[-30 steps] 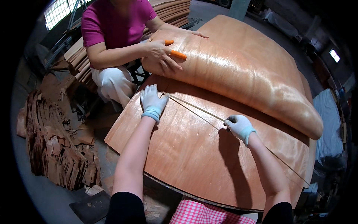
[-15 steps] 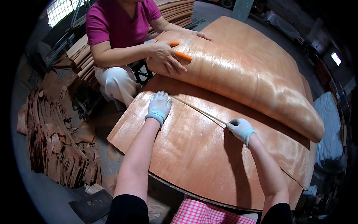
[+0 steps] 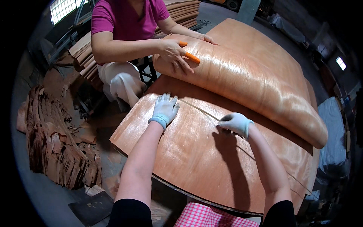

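My left hand (image 3: 165, 109), in a pale glove with a light-blue cuff, lies flat near the far left part of a reddish-brown wood veneer sheet (image 3: 189, 162), fingers apart. A thin tan strip (image 3: 199, 110) runs from beside its fingertips to my right hand (image 3: 236, 123). That gloved hand, raised a little above the sheet and casting a shadow, pinches the strip between thumb and fingers. Past it, the strip trails to the right edge. Beyond both hands, the upper veneer sheet (image 3: 242, 77) is folded back in a large curl.
Across from me a co-worker in a magenta top (image 3: 124, 22) holds the curl; orange covers (image 3: 192, 58) sit on some fingers. Torn veneer scraps (image 3: 56, 147) are heaped at left. Stacked sheets (image 3: 181, 11) stand behind the co-worker. Pale-blue sheeting (image 3: 332, 128) lies at right.
My right hand has slid left along the strip, closer to my left hand, which stays flat on the sheet. The co-worker still holds the curl.
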The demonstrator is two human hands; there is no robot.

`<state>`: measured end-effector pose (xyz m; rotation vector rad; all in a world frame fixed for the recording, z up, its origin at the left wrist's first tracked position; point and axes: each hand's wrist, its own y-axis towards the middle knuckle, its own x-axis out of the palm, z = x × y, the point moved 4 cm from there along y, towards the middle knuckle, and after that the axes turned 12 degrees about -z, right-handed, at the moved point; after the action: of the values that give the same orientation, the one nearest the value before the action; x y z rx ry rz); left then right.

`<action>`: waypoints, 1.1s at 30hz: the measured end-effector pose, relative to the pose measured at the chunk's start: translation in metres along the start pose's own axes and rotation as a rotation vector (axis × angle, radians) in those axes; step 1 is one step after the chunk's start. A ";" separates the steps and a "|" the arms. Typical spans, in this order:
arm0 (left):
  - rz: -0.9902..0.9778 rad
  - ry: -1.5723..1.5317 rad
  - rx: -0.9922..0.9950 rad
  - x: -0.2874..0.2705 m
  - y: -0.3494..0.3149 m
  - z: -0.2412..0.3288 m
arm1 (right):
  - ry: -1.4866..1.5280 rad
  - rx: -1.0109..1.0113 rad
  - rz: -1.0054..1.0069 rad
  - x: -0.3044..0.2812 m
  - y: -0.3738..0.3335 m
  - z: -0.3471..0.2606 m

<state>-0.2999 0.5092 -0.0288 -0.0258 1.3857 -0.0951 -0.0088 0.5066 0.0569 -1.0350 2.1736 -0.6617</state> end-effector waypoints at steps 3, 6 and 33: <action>-0.022 0.010 -0.010 -0.007 -0.001 0.007 | -0.169 0.021 0.073 0.009 0.014 -0.045; 0.014 0.025 -0.015 -0.007 -0.003 0.007 | -0.731 0.047 0.256 0.006 0.044 -0.057; 0.237 -1.072 -0.172 -0.003 -0.040 -0.067 | 0.075 -0.308 0.042 0.062 -0.027 -0.073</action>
<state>-0.3685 0.4719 -0.0348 -0.0468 0.3149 0.2154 -0.0786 0.4532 0.1042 -1.1304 2.4078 -0.3569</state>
